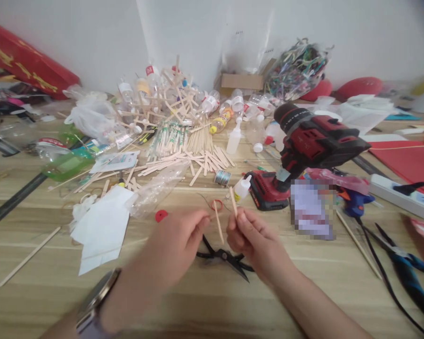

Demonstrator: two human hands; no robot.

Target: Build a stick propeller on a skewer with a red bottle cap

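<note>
My right hand (pixel 256 238) pinches a short wooden craft stick (pixel 233 200), which points up from between thumb and fingers. My left hand (pixel 178 235), with a watch on its wrist, has its fingertips pinched together; what they hold is too small to make out. Between the hands is a second short craft stick (pixel 218 222), slanting; whether it hangs or lies on the table I cannot tell. Below it rest black-handled scissors (pixel 224 255), partly behind my right hand. Just beyond the hands are a small glue bottle (pixel 242 188), a thread spool (pixel 222 177) and a red ring (pixel 216 204).
A red cordless drill (pixel 313 136) stands at the right, near pliers (pixel 403 263) and a white power strip (pixel 404 195). Craft sticks (pixel 166 162) and plastic bottles (pixel 210 102) crowd the back. White paper (pixel 104 230) and a red disc (pixel 161 216) lie at the left.
</note>
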